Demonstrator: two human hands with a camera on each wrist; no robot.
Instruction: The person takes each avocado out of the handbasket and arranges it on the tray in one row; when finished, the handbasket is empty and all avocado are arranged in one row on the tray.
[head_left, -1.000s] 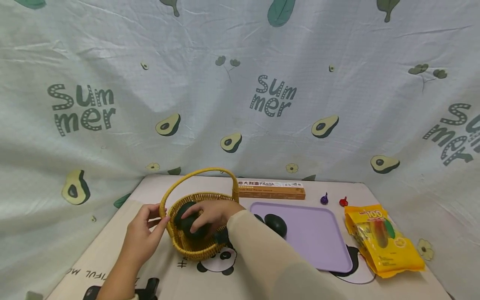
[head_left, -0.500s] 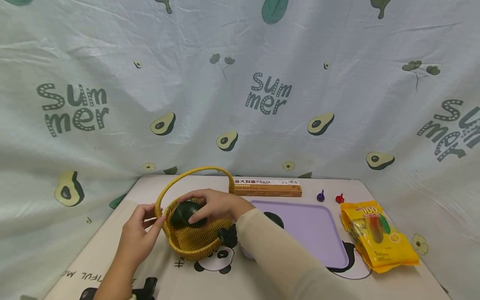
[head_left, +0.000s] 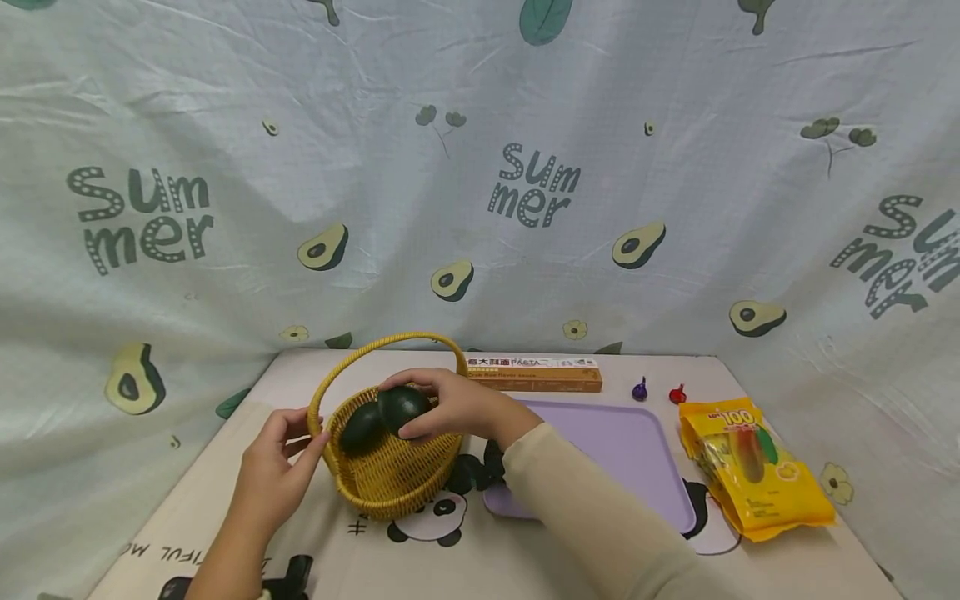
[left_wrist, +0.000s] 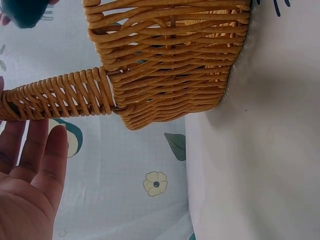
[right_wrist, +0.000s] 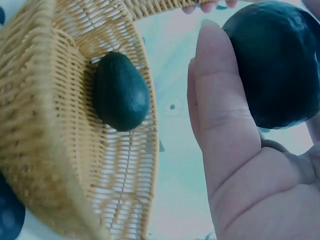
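In the head view my left hand (head_left: 276, 471) pinches the handle of a yellow wicker basket (head_left: 390, 504) where it meets the left rim. The left wrist view shows the fingers behind the woven handle (left_wrist: 60, 95). My right hand (head_left: 457, 408) holds a dark green avocado (head_left: 402, 408) between thumb and fingers, over the basket's opening. A second avocado (head_left: 363, 429) lies inside the basket, against its left side; the right wrist view shows this avocado (right_wrist: 121, 92) lying apart from the held avocado (right_wrist: 280, 65).
A lilac tray (head_left: 622, 467) lies right of the basket, partly hidden by the right sleeve. Behind stands a pasta box (head_left: 534, 375). Toward the right are a purple wrapped candy (head_left: 640, 390), a red candy (head_left: 678, 394) and a yellow mango snack bag (head_left: 757, 471).
My right hand has come up from inside the basket and moved right with an avocado, uncovering the other one. The left hand keeps its hold on the handle.
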